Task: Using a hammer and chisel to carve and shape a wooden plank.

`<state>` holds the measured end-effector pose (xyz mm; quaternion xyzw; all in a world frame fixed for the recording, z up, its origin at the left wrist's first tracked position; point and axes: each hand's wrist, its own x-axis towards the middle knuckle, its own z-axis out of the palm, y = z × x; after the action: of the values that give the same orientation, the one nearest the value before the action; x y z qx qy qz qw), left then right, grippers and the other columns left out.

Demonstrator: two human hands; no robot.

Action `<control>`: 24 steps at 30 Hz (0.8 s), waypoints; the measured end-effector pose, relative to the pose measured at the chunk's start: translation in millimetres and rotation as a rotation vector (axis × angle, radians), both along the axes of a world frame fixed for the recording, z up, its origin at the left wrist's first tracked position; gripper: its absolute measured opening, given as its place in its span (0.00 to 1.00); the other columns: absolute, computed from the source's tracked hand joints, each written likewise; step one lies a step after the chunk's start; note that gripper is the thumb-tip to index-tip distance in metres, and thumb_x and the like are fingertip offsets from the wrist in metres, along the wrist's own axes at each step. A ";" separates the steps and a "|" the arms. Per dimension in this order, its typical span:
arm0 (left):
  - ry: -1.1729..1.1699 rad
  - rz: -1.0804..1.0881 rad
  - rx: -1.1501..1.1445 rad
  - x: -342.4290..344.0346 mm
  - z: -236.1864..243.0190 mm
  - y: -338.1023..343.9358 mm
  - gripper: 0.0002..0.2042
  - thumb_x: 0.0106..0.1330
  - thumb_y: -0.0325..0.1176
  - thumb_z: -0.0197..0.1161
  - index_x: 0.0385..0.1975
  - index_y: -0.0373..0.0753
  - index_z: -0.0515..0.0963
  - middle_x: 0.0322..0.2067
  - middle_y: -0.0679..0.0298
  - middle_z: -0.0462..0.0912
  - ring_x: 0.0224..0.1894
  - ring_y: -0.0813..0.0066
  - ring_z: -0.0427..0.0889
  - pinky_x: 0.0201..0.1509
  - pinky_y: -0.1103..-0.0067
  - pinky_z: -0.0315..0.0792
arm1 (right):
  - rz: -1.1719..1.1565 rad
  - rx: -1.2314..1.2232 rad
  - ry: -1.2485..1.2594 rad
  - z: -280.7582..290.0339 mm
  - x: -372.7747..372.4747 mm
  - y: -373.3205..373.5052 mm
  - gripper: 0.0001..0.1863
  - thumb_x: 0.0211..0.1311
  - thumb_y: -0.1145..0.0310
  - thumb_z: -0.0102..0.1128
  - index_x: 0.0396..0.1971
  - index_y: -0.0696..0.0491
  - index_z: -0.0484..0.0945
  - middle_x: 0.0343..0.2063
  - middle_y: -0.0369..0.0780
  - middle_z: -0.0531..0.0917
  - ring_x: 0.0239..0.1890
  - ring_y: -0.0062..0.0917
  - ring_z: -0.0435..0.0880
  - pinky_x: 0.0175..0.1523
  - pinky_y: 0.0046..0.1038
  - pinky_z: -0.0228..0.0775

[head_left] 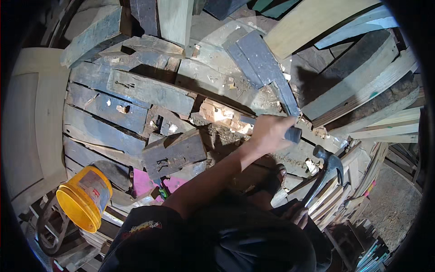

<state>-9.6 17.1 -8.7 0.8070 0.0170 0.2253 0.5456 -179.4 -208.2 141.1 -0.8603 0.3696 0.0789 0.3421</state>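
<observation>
My left hand (270, 133) is closed around a tool with a thick black handle (293, 135), which looks like a chisel. It is held low over pale, chipped wood (222, 115) scattered with shavings. At the lower right, my right hand (299, 215) grips a dark claw hammer (327, 164) by its handle, with the head up to the right of the black handle. A narrow grey timber piece (281, 97) lies just above my left hand, slanting up to a wider part.
A yellow bucket (72, 204) stands at lower left beside a pink object (141, 181). A wooden panel (29, 127) is at far left. Loose boards (172, 154), timber pieces (349, 90) and stacked strips (344, 190) surround me. My sandalled foot (278, 177) is below my left hand.
</observation>
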 end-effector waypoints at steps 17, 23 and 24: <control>0.291 -0.287 0.146 -1.6 -7.4 4.3 0.21 0.52 0.45 0.78 0.41 0.41 0.80 0.26 0.53 0.86 0.29 0.52 0.88 0.36 0.61 0.81 | -0.298 0.325 -0.104 24.3 16.5 35.7 0.33 0.76 0.46 0.62 0.68 0.51 0.68 0.56 0.43 0.75 0.48 0.24 0.77 0.48 0.25 0.78; 0.273 -0.029 -0.094 14.2 10.8 20.5 0.19 0.47 0.39 0.73 0.39 0.41 0.80 0.25 0.51 0.85 0.29 0.45 0.86 0.36 0.57 0.79 | -0.230 0.221 -0.054 14.0 7.2 13.2 0.30 0.79 0.48 0.58 0.69 0.51 0.67 0.54 0.40 0.74 0.43 0.21 0.74 0.45 0.25 0.78; 0.309 -0.037 -0.074 16.4 12.0 21.4 0.18 0.47 0.39 0.73 0.39 0.41 0.80 0.25 0.50 0.85 0.29 0.44 0.86 0.36 0.57 0.79 | -0.115 0.177 -0.035 15.2 4.7 10.7 0.30 0.79 0.48 0.57 0.69 0.51 0.67 0.53 0.40 0.74 0.42 0.20 0.74 0.44 0.25 0.77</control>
<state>6.7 38.5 3.3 0.8115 0.0945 0.0876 0.5700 -174.7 -197.5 156.3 -0.8054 0.4039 0.0763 0.4270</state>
